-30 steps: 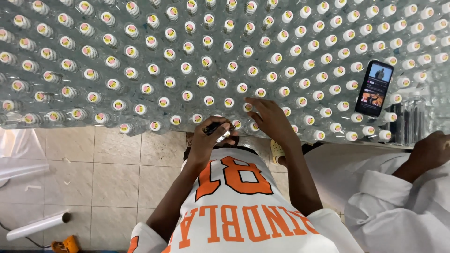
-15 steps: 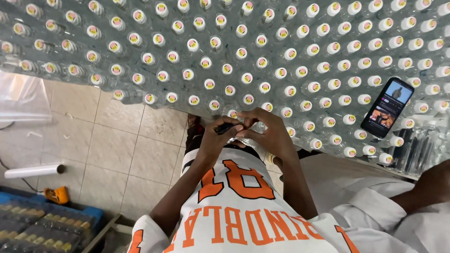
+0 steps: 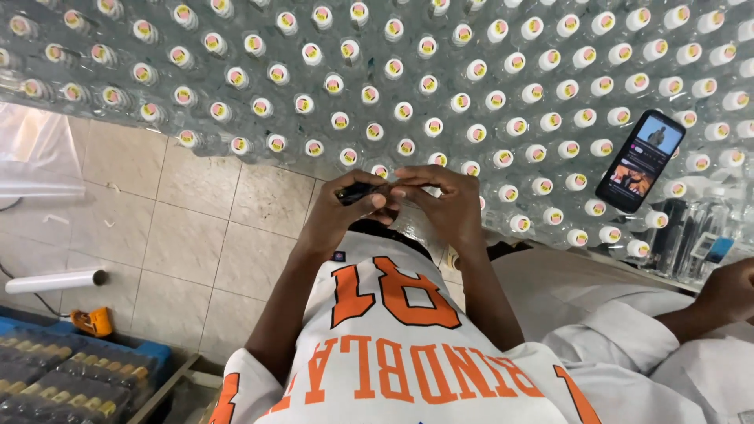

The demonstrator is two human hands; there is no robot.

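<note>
Both hands, left (image 3: 345, 212) and right (image 3: 440, 200), pinch a small dark object (image 3: 363, 191) beside capped bottles (image 3: 408, 110); a slip could likely drop it to the floor (image 3: 196, 220).

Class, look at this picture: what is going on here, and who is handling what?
A person in a white jersey with orange print holds a small dark object between both hands, the left hand and right hand meeting over it. Just beyond them stands a big block of clear plastic bottles with white caps, with a black smartphone lying on top. Another person's hand shows at the right edge.
</note>
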